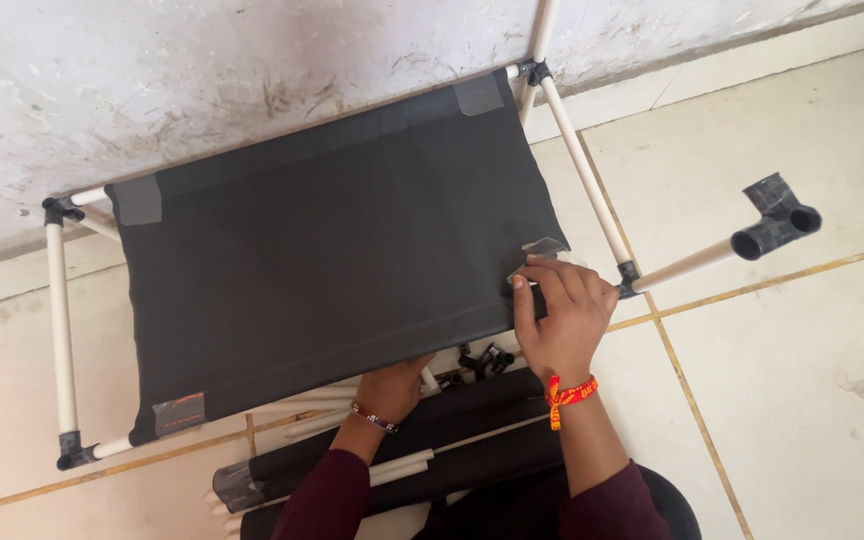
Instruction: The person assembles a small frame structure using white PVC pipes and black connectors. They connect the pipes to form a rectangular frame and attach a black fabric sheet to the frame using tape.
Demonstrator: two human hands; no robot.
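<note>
Nearest the camera, two maroon sleeves [327, 500] and, under them, dark rolled fabric sections with white tubes [422, 450] lying on the tiled floor [802, 400]. Beyond these, the black fabric panel [332, 240] is stretched across a white tube frame [59, 330] that stands against the scuffed wall [202, 70]. The right hand [562, 320], with a red-and-yellow thread at the wrist, rests on the panel's near right corner, its fingers [542, 275] pressed flat on a strip of clear tape [540, 248]; they grip nothing. The left hand [392, 388] lies at the panel's near edge, its fingers curled under the fabric, so whether they clasp the tube there cannot be told. The step in hand appears to be taping this corner down; tape already shows at the other three corners. Small black connectors [482, 360] lie just below the panel's edge. A loose tube with a black joint [777, 225] projects right of the panel.
</note>
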